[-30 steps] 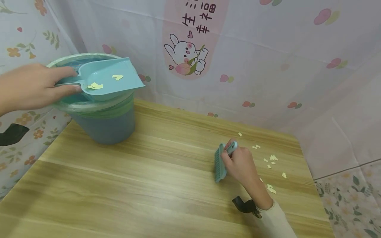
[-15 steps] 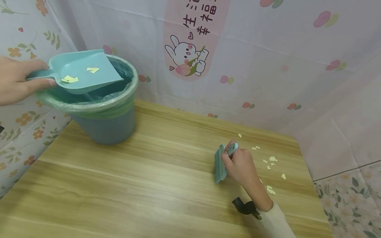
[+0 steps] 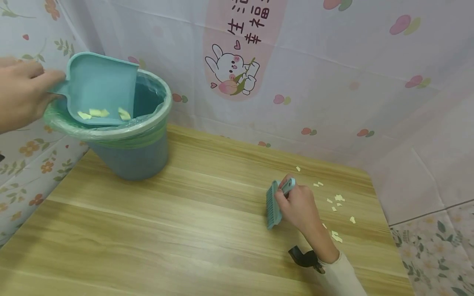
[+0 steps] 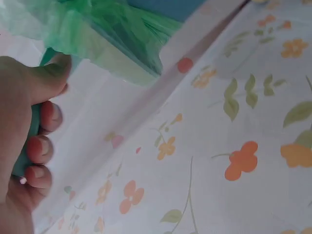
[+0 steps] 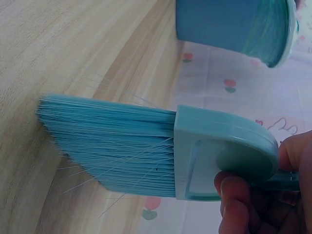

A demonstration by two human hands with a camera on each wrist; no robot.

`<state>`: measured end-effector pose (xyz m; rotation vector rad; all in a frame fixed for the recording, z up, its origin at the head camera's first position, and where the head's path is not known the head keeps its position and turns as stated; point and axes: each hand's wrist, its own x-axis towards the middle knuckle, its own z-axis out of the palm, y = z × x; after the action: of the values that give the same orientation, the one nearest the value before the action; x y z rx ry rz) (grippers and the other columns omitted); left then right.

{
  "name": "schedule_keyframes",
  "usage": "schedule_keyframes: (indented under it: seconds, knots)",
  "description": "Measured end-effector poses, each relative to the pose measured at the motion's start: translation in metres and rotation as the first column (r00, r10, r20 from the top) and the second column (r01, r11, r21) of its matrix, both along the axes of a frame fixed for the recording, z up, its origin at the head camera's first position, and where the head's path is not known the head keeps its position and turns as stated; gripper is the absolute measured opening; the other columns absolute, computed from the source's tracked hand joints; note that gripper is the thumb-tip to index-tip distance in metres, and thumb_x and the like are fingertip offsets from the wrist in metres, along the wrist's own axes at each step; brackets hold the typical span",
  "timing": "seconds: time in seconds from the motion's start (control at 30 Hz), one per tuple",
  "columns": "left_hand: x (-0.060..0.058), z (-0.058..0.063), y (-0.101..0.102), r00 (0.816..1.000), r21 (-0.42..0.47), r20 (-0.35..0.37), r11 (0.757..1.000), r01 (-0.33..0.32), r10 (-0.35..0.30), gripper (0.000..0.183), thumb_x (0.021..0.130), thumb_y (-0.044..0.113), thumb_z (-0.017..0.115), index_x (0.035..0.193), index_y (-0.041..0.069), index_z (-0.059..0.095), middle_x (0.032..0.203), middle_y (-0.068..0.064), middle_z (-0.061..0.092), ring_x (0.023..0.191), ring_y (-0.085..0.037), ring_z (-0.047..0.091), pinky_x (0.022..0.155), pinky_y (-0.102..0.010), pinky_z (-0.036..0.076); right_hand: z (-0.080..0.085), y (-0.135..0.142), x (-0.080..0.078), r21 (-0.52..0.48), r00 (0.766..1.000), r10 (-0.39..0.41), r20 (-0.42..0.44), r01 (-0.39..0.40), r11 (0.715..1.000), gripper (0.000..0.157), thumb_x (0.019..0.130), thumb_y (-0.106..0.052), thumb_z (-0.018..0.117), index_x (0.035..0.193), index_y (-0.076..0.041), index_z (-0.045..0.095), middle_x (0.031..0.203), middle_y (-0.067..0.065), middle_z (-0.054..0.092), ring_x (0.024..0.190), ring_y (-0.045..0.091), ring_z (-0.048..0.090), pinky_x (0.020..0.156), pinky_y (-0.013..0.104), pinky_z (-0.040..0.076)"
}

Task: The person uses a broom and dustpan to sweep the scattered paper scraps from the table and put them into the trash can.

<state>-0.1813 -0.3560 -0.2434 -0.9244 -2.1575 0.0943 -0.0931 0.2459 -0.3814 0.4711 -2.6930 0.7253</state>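
Head view: the left hand [image 3: 18, 96], at 10 o'clock, has tipped the dustpan [image 3: 98, 88] steeply over the bin [image 3: 129, 135] since a second ago; paper scraps [image 3: 100, 113] have slid to its lip, so emptying is underway.

Left wrist view: fingers [image 4: 41, 146] wrap the handle.

Right wrist view: the right hand [image 5: 258, 204] grips the brush [image 5: 161, 151], bristles on the table [image 5: 58, 48].
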Motion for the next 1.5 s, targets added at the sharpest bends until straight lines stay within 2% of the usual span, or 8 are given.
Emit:
schedule_keyframes:
  seconds: [0.17,0.37,0.57,0.7,0.83,0.97,1.23,1.5]
  knots:
    - [-0.001,0.002,0.001,0.995,-0.045,-0.098,0.999,0.016,-0.021,0.024,0.114,0.012,0.055,0.121,-0.011,0.055,0.075,-0.032,0.048,0.051,-0.040,0.039,0.050,-0.052,0.035,-0.001,0.000,0.000,0.005,1.000,0.001,-0.005,-0.001,1.000,0.006,0.095,-0.004,0.058,0.090,-0.007,0.059,0.060,-0.010,0.041,0.050,0.005,0.039,0.046,0.026,0.032]
    - [-0.001,0.000,0.003,0.993,0.038,-0.114,0.999,-0.001,0.005,0.020,0.107,0.006,0.065,0.113,-0.010,0.054,0.073,-0.028,0.044,0.051,-0.041,0.034,0.051,-0.053,0.031,-0.002,0.000,0.001,0.006,1.000,0.001,-0.008,-0.001,1.000,0.005,0.095,-0.005,0.058,0.091,-0.007,0.059,0.059,-0.010,0.041,0.050,0.006,0.041,0.047,0.027,0.032]
    - [-0.006,-0.005,-0.003,0.996,0.080,-0.086,0.997,0.016,-0.009,0.067,0.120,0.049,0.027,0.103,-0.011,0.051,0.064,-0.019,0.035,0.043,-0.031,0.031,0.043,-0.042,0.026,-0.003,0.000,0.001,0.010,1.000,-0.005,0.000,0.005,1.000,0.005,0.096,-0.006,0.057,0.091,-0.007,0.059,0.059,-0.010,0.041,0.050,0.006,0.042,0.046,0.027,0.033]
    - [-0.006,-0.011,-0.005,0.998,0.109,-0.024,0.993,-0.047,0.050,0.081,0.120,0.054,0.023,0.105,-0.020,0.053,0.066,-0.033,0.045,0.043,-0.045,0.044,0.040,-0.056,0.040,-0.003,0.001,0.001,0.006,1.000,-0.003,-0.002,0.003,1.000,0.005,0.095,-0.006,0.058,0.091,-0.007,0.059,0.059,-0.011,0.040,0.050,0.006,0.041,0.046,0.027,0.032]
    - [-0.003,-0.013,-0.003,0.986,0.158,0.074,0.974,-0.160,0.150,0.098,0.116,0.066,0.017,0.108,-0.025,0.053,0.078,-0.048,0.054,0.060,-0.066,0.057,0.056,-0.074,0.049,-0.004,0.001,0.001,-0.002,1.000,0.003,-0.007,-0.003,1.000,0.005,0.094,-0.005,0.059,0.090,-0.007,0.059,0.058,-0.011,0.039,0.050,0.005,0.039,0.046,0.026,0.031]
    - [-0.002,-0.012,-0.001,0.974,0.185,0.128,0.960,-0.209,0.187,0.105,0.112,0.072,0.013,0.107,-0.025,0.052,0.077,-0.048,0.053,0.051,-0.060,0.052,0.053,-0.074,0.047,-0.004,0.002,0.001,0.003,1.000,0.011,-0.017,-0.011,1.000,0.005,0.094,-0.005,0.058,0.089,-0.007,0.058,0.058,-0.012,0.038,0.049,0.004,0.037,0.046,0.026,0.030]
    - [0.005,-0.005,0.016,0.974,0.144,0.160,0.972,-0.185,0.162,0.103,0.112,0.071,0.009,0.097,-0.022,0.049,0.063,-0.042,0.049,0.036,-0.045,0.044,0.035,-0.058,0.036,-0.005,0.002,-0.002,0.015,0.998,0.036,-0.044,-0.035,0.999,0.007,0.095,-0.003,0.055,0.089,-0.008,0.057,0.059,-0.011,0.043,0.048,0.004,0.038,0.046,0.026,0.032]
    - [0.025,0.006,0.063,0.996,0.111,0.074,0.992,-0.054,0.046,0.077,0.116,0.063,0.013,0.089,-0.003,0.040,0.052,-0.010,0.030,0.038,-0.029,0.029,0.041,-0.043,0.019,-0.005,0.002,-0.003,0.014,0.997,0.051,-0.061,-0.050,0.999,0.008,0.094,-0.003,0.055,0.089,-0.009,0.056,0.058,-0.012,0.043,0.048,0.003,0.038,0.046,0.026,0.032]
